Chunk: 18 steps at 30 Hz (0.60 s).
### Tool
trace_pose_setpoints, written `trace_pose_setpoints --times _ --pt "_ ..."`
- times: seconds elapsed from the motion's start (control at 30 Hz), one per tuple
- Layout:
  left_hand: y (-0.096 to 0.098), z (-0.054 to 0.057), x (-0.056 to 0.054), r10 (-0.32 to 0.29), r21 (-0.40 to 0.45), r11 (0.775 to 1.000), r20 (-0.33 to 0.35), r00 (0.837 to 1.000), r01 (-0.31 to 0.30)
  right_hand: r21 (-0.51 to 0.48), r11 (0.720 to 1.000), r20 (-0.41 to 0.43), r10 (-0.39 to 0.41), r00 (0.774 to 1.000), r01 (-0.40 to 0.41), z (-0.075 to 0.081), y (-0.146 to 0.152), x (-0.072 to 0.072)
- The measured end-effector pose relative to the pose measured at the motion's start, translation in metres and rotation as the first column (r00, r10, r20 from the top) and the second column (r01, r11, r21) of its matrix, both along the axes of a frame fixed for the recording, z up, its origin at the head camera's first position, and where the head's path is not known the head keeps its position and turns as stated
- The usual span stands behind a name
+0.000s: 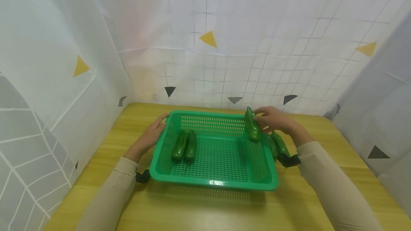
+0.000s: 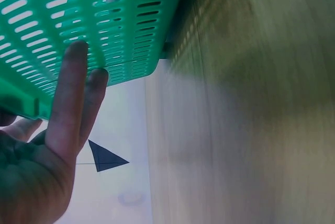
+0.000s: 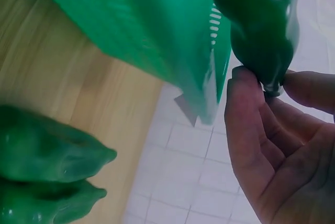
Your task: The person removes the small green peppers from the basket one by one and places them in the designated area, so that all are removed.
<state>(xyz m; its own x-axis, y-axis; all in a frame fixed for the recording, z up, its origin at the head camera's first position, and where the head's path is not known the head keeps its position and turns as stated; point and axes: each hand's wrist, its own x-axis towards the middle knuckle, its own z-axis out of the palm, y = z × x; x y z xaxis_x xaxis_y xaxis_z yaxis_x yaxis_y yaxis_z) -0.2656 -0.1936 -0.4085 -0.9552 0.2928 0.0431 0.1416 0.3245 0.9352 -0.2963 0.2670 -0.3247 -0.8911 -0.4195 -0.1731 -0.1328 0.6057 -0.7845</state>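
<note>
A green plastic basket (image 1: pixel 212 184) with slotted walls stands on the table. My left hand (image 1: pixel 151 136) holds its left side near the far corner; in the left wrist view two fingers (image 2: pixel 70 98) lie against the outer wall. Above the basket's right rim, my right hand (image 1: pixel 273 118) pinches a glossy green pepper (image 1: pixel 252 126) by its narrow end, between thumb and fingers in the right wrist view. Two green peppers (image 1: pixel 191 147) lie side by side inside the basket at the left. Just outside its right wall, two more green peppers (image 3: pixel 47 148) rest on the table.
The wooden table (image 1: pixel 205 213) reaches back to a white patterned curtain (image 1: pixel 257 45) hanging behind it. Similar cloth (image 1: pixel 41 92) hangs along the left and right sides. Black straps (image 1: pixel 288 160) are on both wrists.
</note>
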Motion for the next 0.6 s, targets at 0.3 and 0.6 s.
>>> trace_pose_setpoints --times 0.3,0.6 --pt "-0.001 -0.002 0.001 -0.002 0.004 1.0 0.008 1.0 0.002 -0.04 0.999 0.024 -0.028 0.999 0.029 -0.007 0.015 -0.001" --pt "-0.001 -0.002 -0.001 -0.004 -0.002 1.0 -0.01 1.0 0.004 -0.091 0.994 0.034 -0.062 0.997 0.065 -0.008 0.03 0.003"
